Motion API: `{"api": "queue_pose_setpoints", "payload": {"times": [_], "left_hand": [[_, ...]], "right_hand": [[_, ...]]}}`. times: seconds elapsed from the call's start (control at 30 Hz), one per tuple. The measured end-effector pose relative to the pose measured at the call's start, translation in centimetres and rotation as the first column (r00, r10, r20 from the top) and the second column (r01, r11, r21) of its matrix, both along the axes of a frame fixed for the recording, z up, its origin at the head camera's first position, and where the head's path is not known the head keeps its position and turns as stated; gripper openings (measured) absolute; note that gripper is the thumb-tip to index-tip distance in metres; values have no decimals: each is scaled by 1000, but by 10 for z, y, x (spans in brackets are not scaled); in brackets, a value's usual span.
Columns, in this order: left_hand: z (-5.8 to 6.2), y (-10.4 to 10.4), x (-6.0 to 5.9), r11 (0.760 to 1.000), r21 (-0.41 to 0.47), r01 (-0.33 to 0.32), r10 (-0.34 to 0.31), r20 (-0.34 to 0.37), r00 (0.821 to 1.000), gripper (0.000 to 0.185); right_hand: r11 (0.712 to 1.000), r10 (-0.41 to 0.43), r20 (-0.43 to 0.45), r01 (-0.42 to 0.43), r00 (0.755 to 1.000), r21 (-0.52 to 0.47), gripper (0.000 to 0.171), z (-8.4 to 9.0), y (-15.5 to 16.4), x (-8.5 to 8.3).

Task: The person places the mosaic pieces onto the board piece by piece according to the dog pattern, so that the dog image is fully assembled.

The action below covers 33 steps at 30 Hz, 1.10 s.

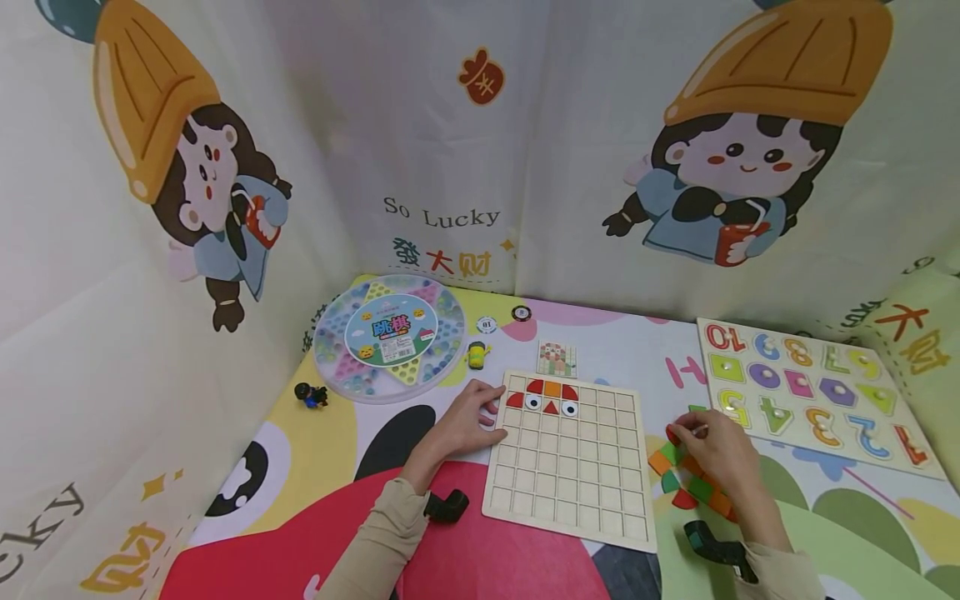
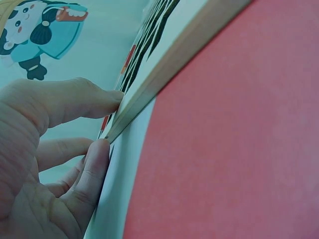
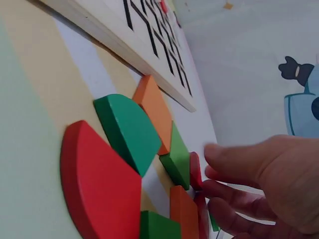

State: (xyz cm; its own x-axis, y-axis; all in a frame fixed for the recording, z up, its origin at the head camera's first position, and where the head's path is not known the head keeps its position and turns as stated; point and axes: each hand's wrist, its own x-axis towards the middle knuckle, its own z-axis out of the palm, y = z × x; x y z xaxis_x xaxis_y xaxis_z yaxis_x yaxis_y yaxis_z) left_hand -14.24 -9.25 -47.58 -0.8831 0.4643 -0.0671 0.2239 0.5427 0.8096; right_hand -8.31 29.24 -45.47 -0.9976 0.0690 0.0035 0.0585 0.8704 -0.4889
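My left hand [image 1: 465, 421] rests at the left edge of the square wooden grid board [image 1: 566, 475], thumb and fingertips touching its rim in the left wrist view. At the board's upper left sit several red pieces, an orange square [image 1: 552, 389] and two round white eye pieces [image 1: 570, 408]. Right of the board, my right hand [image 1: 716, 446] pinches a small red curved piece [image 1: 672, 434] at its fingertips, over a loose pile. In the right wrist view the pile includes a green rounded piece [image 3: 127, 132], a red quarter-round piece [image 3: 99, 184] and an orange piece [image 3: 154, 114].
A pattern card [image 1: 557, 358] lies behind the board. A number puzzle board [image 1: 817, 392] lies at the right, a round Chinese checkers set [image 1: 390, 337] at the back left. Small figures [image 1: 311, 395], a yellow toy [image 1: 477, 355] and two discs [image 1: 521, 313] lie around.
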Motion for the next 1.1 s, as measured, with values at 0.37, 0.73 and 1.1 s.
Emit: {"api": "queue_pose_setpoints", "payload": {"times": [0.37, 0.73, 1.1], "left_hand": [[1, 0, 0, 1000, 7, -2, 2, 8, 1000, 72], [0, -1, 0, 1000, 3, -3, 3, 1, 1000, 70], [2, -1, 0, 1000, 4, -6, 6, 22, 1000, 71]], "right_hand": [[998, 28, 15, -28, 999, -54, 20, 2, -2, 0], [972, 39, -105, -62, 994, -225, 22, 12, -31, -18], [932, 19, -35, -30, 999, -362, 11, 0, -92, -43]]}}
